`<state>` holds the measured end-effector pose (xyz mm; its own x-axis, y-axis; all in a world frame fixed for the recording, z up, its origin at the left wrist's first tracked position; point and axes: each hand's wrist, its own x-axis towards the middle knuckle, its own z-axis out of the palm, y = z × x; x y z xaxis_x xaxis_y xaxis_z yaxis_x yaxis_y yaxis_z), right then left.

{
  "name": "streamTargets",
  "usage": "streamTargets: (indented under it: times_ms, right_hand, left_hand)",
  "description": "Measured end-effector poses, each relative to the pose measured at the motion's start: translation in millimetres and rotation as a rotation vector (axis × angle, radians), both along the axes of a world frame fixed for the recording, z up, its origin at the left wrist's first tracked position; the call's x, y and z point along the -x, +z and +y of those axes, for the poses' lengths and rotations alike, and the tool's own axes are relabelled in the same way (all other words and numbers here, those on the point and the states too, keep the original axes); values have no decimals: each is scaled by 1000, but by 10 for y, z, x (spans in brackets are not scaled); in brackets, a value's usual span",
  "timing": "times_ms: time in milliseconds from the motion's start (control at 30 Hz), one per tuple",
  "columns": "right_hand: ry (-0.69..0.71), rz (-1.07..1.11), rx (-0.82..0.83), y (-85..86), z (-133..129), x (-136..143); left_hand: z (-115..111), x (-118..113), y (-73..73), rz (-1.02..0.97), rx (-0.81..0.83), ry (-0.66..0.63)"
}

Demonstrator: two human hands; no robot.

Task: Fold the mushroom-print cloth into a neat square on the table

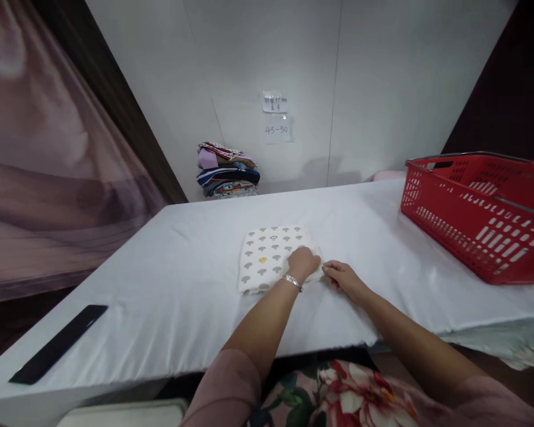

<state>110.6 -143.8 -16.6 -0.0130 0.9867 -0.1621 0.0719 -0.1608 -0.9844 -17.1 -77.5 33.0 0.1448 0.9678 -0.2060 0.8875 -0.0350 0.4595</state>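
Note:
A folded white cloth point(267, 246) with grey mushroom prints and one yellow one lies flat on the white-covered table point(182, 284). My left hand point(302, 261), with a silver bracelet at its wrist, is closed at the cloth's right side, and its curled fingers are partly hidden. Just to the right, my right hand point(342, 277) pinches the cloth's right edge between thumb and fingers. Both hands are close together at that edge.
A red plastic basket point(476, 231) stands on the right of the table. Folded fabrics point(228, 170) are stacked beyond the far edge, by the wall. A flat black strip point(60, 344) lies at the front left. Pink drapery point(48, 148) hangs at left.

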Motion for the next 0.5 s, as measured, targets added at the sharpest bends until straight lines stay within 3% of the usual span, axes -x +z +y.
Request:
streamTargets:
  times_ms: [200,367,500]
  right_hand:
    - [12,-24,-18,-5,16,-11]
    - [-67,-93,-40,31,179,-44]
    - [-30,-124,-18,64,303,-15]
  left_hand:
    - [46,61,-6,-8,-20,-40]
    - [84,109,-18,-42,-10,-85]
    - [81,93,-20,-71,-36,-102]
